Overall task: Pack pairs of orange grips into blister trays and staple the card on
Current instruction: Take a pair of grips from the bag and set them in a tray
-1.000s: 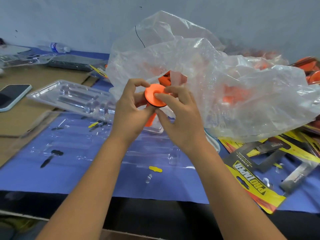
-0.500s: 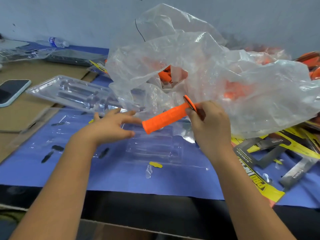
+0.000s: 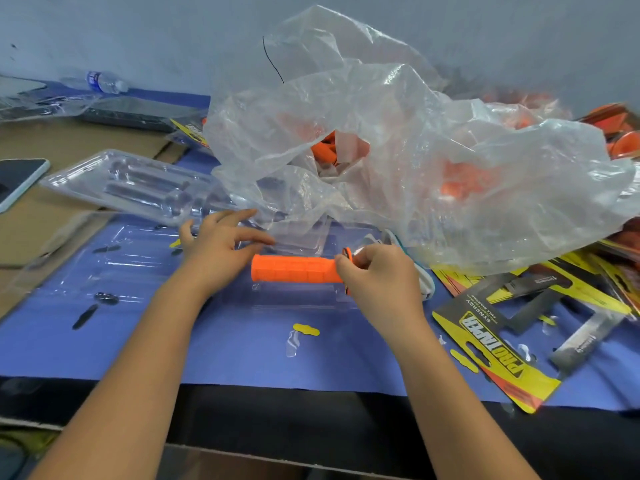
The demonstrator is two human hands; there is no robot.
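An orange grip (image 3: 294, 269) lies level across a clear blister tray (image 3: 294, 299) on the blue mat. My right hand (image 3: 379, 277) pinches the grip's flanged right end. My left hand (image 3: 221, 245) rests with fingers spread on the tray's left part, beside the grip's other end. More orange grips (image 3: 323, 147) show through a big crumpled clear plastic bag (image 3: 398, 161) behind the tray. Printed yellow and black cards (image 3: 495, 344) lie to the right.
A stack of empty clear trays (image 3: 138, 187) sits at the left back. A phone (image 3: 17, 180) lies on brown cardboard at far left, a water bottle (image 3: 102, 81) near the wall. Small yellow tabs (image 3: 306, 329) dot the mat. The table edge runs along the bottom.
My right hand has brought the grip down from in front of the bag onto the tray and turned it level. My left hand let go of it and went to the tray.
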